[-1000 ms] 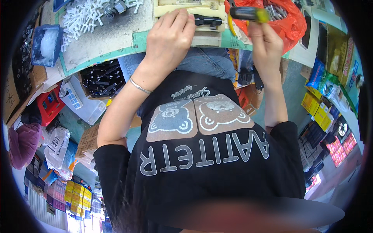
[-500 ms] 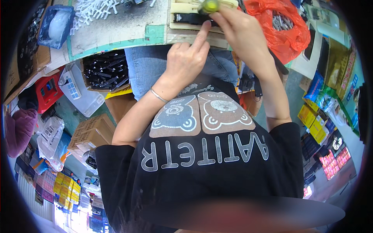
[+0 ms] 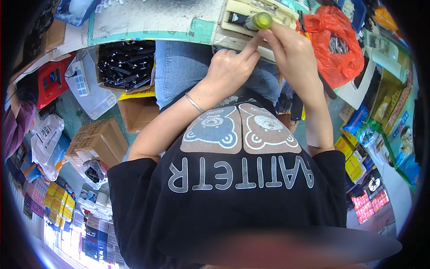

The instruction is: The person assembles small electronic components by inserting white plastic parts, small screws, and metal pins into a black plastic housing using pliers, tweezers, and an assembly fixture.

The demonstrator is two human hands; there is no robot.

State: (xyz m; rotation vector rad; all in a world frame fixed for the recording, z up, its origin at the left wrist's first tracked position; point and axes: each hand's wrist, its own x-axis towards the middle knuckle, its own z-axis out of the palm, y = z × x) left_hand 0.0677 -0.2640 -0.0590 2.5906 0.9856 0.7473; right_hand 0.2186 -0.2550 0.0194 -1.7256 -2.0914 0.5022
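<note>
The part (image 3: 237,18), axis 10-to-4, lies at 10 o'clock from our right hand (image 3: 293,54), gripping the driver (image 3: 261,20), and 12 from our left hand (image 3: 230,68), index extended, hold unclear

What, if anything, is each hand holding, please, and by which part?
The right hand holds a cylindrical tool near its round, yellow-green end; whether the left hand holds anything cannot be told.

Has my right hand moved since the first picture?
Yes. Judged against the red plastic bag on the table, the right hand has moved left, away from the bag and in to the cream fixture.
</note>
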